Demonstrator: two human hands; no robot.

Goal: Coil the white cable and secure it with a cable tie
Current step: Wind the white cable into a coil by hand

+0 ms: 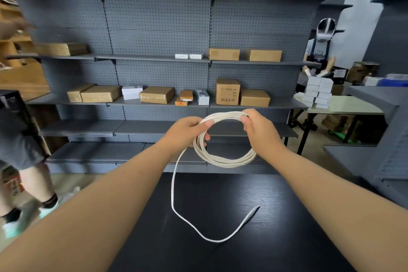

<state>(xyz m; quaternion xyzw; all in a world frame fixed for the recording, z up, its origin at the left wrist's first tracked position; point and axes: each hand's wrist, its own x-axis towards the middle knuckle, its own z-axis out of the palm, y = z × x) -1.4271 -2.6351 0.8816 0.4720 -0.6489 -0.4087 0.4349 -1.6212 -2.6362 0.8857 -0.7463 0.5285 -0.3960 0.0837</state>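
Observation:
A white cable (223,161) is wound into a coil of several loops, held up in the air above the far end of a black table (231,249). My left hand (185,132) grips the coil's left side, thumb on top of the strands. My right hand (260,130) pinches the top right of the coil. A loose tail of the cable (174,183) hangs from the left side down to the table, curves across it and ends at about the table's middle right. No cable tie is in view.
Grey pegboard shelving (159,28) with cardboard and white boxes stands right behind the table. A person's legs (28,172) are at the left. Another person (320,55) stands at the back right beside a table with stacked white boxes (318,93).

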